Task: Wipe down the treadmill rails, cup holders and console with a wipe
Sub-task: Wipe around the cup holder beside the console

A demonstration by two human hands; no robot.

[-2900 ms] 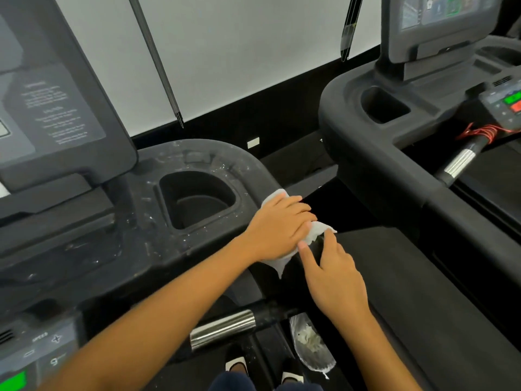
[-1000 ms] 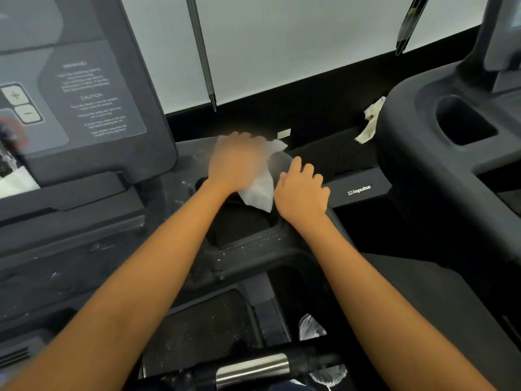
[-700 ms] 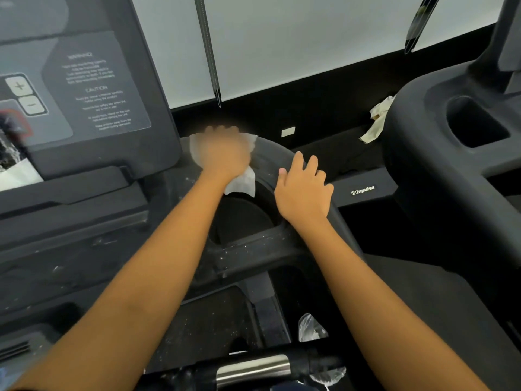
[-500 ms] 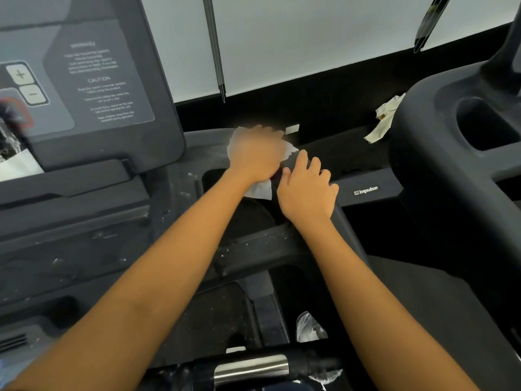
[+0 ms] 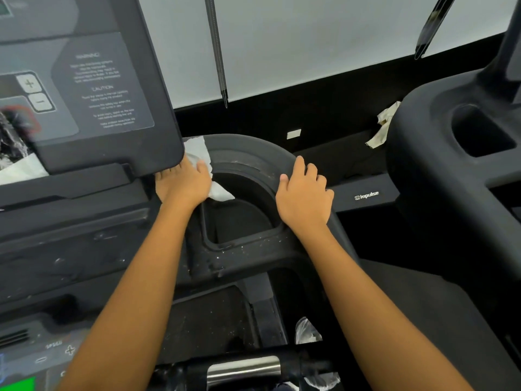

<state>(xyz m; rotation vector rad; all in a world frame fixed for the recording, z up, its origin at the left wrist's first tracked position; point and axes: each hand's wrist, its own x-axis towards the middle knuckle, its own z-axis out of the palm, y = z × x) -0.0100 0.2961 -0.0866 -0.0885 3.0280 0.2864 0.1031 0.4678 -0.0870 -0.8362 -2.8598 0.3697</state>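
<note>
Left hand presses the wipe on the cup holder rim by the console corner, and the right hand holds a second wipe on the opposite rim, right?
No: the right hand holds nothing; it rests on the opposite rim of the cup holder. The left hand presses the wipe by the console corner, per the head view.

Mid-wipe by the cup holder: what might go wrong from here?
The left hand presses the wipe right under the console corner; fingers there are hidden and may catch.
The wipe's loose end overhangs the cup holder and may drop in.
White specks on the near rim may get missed.
</note>
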